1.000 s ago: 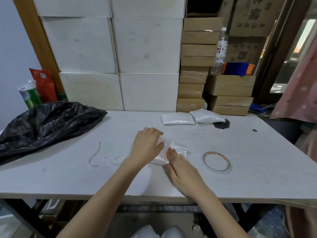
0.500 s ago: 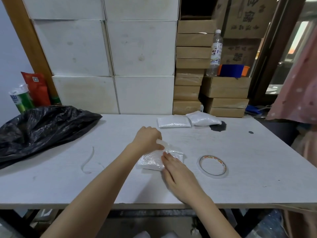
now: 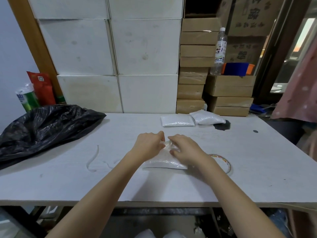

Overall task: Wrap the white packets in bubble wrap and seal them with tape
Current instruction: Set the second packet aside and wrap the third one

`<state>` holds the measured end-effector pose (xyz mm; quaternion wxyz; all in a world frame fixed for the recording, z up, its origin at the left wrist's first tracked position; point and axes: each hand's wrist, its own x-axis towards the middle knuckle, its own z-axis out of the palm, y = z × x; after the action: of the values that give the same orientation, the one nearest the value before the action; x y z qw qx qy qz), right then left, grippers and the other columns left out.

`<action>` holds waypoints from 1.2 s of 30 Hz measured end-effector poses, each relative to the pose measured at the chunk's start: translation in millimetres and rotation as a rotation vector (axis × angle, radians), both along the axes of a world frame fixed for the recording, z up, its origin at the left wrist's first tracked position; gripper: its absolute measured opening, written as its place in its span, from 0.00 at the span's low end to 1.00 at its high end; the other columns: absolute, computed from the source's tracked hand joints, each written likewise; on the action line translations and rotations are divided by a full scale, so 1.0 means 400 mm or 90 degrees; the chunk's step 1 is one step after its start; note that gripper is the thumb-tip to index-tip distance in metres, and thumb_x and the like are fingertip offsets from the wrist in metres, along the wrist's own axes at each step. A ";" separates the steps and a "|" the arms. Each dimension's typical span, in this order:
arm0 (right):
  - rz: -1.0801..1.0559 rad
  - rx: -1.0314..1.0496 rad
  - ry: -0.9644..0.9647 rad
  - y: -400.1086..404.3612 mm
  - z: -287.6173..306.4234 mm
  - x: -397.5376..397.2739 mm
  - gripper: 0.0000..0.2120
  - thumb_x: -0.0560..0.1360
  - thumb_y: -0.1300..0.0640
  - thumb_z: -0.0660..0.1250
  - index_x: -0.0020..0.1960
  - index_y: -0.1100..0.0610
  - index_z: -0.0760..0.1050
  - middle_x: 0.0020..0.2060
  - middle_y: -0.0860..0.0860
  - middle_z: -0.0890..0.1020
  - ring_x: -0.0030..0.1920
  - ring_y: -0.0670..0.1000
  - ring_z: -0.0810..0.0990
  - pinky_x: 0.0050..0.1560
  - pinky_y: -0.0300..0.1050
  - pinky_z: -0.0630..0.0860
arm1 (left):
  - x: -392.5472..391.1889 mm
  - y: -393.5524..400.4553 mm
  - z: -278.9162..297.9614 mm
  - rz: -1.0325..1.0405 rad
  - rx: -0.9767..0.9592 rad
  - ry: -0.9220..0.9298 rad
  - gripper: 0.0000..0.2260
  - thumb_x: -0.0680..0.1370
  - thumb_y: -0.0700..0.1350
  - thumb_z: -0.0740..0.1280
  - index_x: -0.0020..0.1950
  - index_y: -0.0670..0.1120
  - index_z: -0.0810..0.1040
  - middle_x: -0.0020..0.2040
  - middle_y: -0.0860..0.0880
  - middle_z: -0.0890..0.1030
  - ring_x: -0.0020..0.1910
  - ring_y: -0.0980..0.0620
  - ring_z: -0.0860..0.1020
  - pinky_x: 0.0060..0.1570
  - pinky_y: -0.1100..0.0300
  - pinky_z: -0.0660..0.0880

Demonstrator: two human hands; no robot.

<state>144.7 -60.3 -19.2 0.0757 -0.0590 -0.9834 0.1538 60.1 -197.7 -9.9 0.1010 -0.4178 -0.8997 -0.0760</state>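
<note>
A white packet in bubble wrap (image 3: 163,161) lies flat in the middle of the white table (image 3: 257,169). My left hand (image 3: 148,144) and my right hand (image 3: 184,149) rest on its far end, fingers pinching a clear flap of wrap (image 3: 167,144) between them. A roll of clear tape (image 3: 223,161) lies flat just right of my right wrist, partly hidden by it. Two bare white packets, one (image 3: 177,121) and another (image 3: 206,117), sit side by side near the table's far edge.
A crumpled black plastic bag (image 3: 42,127) covers the table's left side. A thin clear strip (image 3: 95,158) lies left of my forearm. White boxes (image 3: 120,57) and brown cartons (image 3: 197,66) stack behind the table. A water bottle (image 3: 219,50) stands on cartons at the right.
My right hand has moved up from the packet's near side to its far end, meeting my left hand there. Both now pinch the wrap's flap. The view has shifted slightly.
</note>
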 end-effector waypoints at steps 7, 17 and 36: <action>0.020 0.088 -0.023 0.003 0.017 -0.022 0.14 0.75 0.54 0.66 0.59 0.56 0.74 0.55 0.51 0.73 0.57 0.52 0.72 0.51 0.46 0.70 | -0.020 -0.028 0.037 -0.010 -0.021 -0.206 0.17 0.71 0.52 0.70 0.59 0.52 0.73 0.57 0.53 0.80 0.55 0.49 0.77 0.51 0.58 0.71; 0.086 0.292 0.204 0.003 -0.020 -0.009 0.16 0.52 0.65 0.77 0.32 0.57 0.72 0.29 0.50 0.74 0.27 0.53 0.73 0.30 0.37 0.56 | -0.018 -0.044 0.010 -0.010 -0.023 -0.147 0.16 0.75 0.53 0.67 0.62 0.53 0.75 0.57 0.53 0.81 0.56 0.49 0.76 0.50 0.59 0.70; 0.167 0.099 0.187 0.032 -0.082 0.086 0.14 0.64 0.65 0.60 0.47 0.51 0.67 0.41 0.49 0.79 0.39 0.54 0.78 0.31 0.43 0.69 | 0.039 -0.125 -0.095 -0.169 0.095 -0.052 0.30 0.73 0.64 0.50 0.67 0.50 0.73 0.67 0.50 0.76 0.67 0.51 0.73 0.62 0.56 0.71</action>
<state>179.1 -47.5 -51.9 0.2020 0.0984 -0.9700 0.0928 75.8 -247.8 -47.9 0.0843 -0.5210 -0.8317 -0.1723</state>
